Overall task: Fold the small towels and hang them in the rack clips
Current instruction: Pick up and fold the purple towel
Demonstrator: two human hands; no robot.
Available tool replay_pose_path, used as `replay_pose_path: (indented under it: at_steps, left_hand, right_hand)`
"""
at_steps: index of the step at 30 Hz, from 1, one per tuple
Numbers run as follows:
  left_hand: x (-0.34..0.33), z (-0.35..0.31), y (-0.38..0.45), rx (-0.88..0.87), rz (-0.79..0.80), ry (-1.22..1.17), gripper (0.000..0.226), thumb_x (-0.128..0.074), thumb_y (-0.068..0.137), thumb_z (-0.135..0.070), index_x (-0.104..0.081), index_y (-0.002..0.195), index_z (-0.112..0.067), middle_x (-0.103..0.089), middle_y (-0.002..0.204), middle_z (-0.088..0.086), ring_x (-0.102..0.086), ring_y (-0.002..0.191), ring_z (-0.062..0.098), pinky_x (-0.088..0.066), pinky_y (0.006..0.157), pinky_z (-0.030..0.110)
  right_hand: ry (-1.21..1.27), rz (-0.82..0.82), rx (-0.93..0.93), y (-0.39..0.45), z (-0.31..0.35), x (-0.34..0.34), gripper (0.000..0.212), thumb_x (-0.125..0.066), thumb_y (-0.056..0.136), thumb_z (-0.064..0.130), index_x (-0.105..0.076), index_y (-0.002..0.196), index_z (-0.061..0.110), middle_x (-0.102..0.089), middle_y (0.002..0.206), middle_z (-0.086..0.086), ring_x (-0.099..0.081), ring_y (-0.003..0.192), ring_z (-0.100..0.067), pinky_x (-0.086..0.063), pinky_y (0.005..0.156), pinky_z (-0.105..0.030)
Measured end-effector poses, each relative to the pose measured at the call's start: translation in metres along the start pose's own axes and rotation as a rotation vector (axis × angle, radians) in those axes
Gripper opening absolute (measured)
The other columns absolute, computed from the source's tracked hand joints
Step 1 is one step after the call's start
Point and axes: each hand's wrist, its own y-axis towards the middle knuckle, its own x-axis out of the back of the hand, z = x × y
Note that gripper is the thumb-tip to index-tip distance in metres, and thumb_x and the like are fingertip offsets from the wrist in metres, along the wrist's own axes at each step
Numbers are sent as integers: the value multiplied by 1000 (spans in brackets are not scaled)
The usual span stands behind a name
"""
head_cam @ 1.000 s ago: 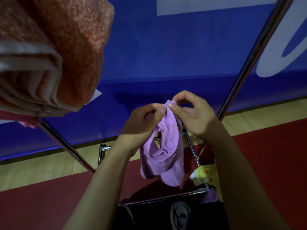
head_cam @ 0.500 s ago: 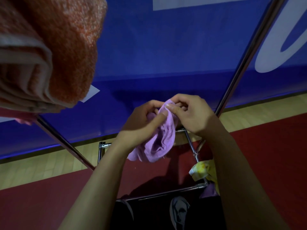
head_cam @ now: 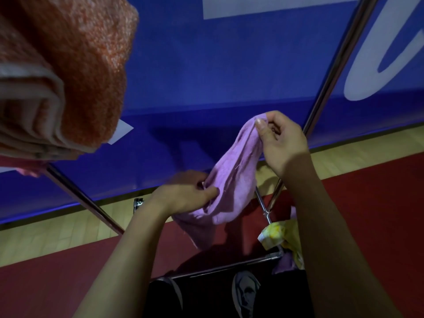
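Note:
A small lilac towel (head_cam: pixel 231 177) stretches slantwise between my two hands in the middle of the view. My right hand (head_cam: pixel 282 143) pinches its upper corner between thumb and forefinger. Lower down and to the left, my left hand (head_cam: pixel 185 193) grips another edge, and a loose flap hangs below it. A folded orange towel (head_cam: pixel 68 74) hangs close to the camera at the upper left. No rack clip shows in this view.
Two metal rack poles run slantwise, one at the left (head_cam: pixel 87 203) and one at the right (head_cam: pixel 332 72). A low metal frame (head_cam: pixel 229 267) stands on the red floor below, with a yellow cloth (head_cam: pixel 280 235) on its right corner. A blue banner fills the background.
My hands, close together a second ago, have pulled apart: the right rose to the right, the left dropped to the left. The bunched towel is now drawn out between them.

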Motion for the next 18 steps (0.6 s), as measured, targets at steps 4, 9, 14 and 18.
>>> replay_pose_path:
  at_steps: [4, 9, 14, 18]
  left_hand:
    - [5, 10, -2, -9, 98, -4, 25, -57, 98, -41, -70, 111, -23, -75, 100, -3, -67, 92, 20, -53, 85, 35]
    - [1, 39, -3, 170, 220, 173, 23, -61, 90, -33, -69, 109, -24, -74, 105, 3, -70, 95, 26, -57, 82, 36]
    - [-4, 66, 4, 300, 269, 120, 10, -64, 88, -18, -63, 88, -28, -71, 84, 8, -59, 59, 21, -43, 52, 23]
    - [-2, 82, 1, 411, 263, -121, 21, -65, 91, -3, -64, 100, -22, -64, 82, 12, -56, 49, 16, -38, 44, 18]
  right_hand:
    - [45, -89, 4, 2, -1, 8, 18, -55, 104, 28, -68, 102, 17, -68, 82, 7, -63, 74, -1, -50, 69, -18]
    - [126, -187, -16, 8, -7, 17, 20, -52, 106, 24, -66, 99, 10, -60, 74, 8, -53, 63, 4, -43, 63, -14]
    - [104, -225, -33, 8, -12, 21, 20, -51, 106, 26, -64, 97, 15, -57, 72, 13, -52, 62, 8, -41, 61, -11]
    - [38, -243, -10, 7, -18, 27, 22, -51, 106, 30, -63, 96, 14, -57, 76, 8, -52, 66, 1, -45, 63, -18]
